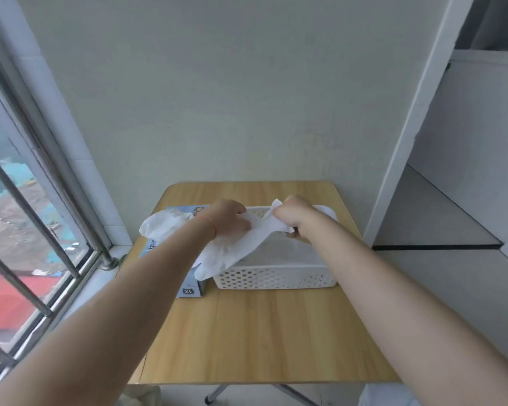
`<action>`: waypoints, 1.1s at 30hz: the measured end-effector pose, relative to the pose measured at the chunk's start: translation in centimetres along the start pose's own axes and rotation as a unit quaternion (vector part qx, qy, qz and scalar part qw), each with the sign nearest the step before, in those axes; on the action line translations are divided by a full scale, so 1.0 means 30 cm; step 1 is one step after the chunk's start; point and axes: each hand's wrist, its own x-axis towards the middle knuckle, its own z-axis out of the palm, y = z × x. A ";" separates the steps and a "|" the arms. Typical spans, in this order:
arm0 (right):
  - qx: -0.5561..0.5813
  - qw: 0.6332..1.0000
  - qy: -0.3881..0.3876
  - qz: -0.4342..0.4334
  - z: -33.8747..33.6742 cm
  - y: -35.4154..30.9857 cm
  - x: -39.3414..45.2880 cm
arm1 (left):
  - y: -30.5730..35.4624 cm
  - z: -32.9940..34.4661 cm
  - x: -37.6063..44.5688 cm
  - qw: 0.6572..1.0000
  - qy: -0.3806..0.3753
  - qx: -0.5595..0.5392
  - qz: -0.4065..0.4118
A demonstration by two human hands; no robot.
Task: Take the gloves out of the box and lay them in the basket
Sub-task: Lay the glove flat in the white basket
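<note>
Both forearms reach over the table's (261, 332) near edge; my left hand (228, 216) and right hand (294, 213) each pinch a white glove (232, 249) stretched above the basket (276, 278) mid-table. I judge its loose end, hanging past the basket's left rim beside the box (188, 290), could land outside.

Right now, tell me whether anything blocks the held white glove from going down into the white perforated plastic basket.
Nothing visible does. Both hands, left and right, hold the white glove stretched above the white perforated plastic basket, whose top is open.
</note>
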 end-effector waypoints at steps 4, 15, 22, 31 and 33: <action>-0.125 0.991 0.037 -0.012 -0.026 0.099 0.022 | 0.057 0.074 0.025 0.997 0.015 0.065 0.046; -0.334 0.941 0.055 -0.024 -0.004 0.166 0.024 | 0.057 0.115 -0.022 0.977 0.046 0.169 0.119; -0.425 0.901 0.078 -0.043 -0.051 0.164 -0.033 | 0.051 0.129 -0.050 0.962 -0.158 0.222 0.029; -0.515 0.847 0.109 -0.071 -0.005 0.176 -0.039 | 0.090 0.100 -0.066 0.928 -0.069 0.363 0.039; -0.517 0.843 0.122 -0.079 0.003 0.156 -0.036 | 0.096 0.079 -0.075 0.937 -0.031 0.347 0.040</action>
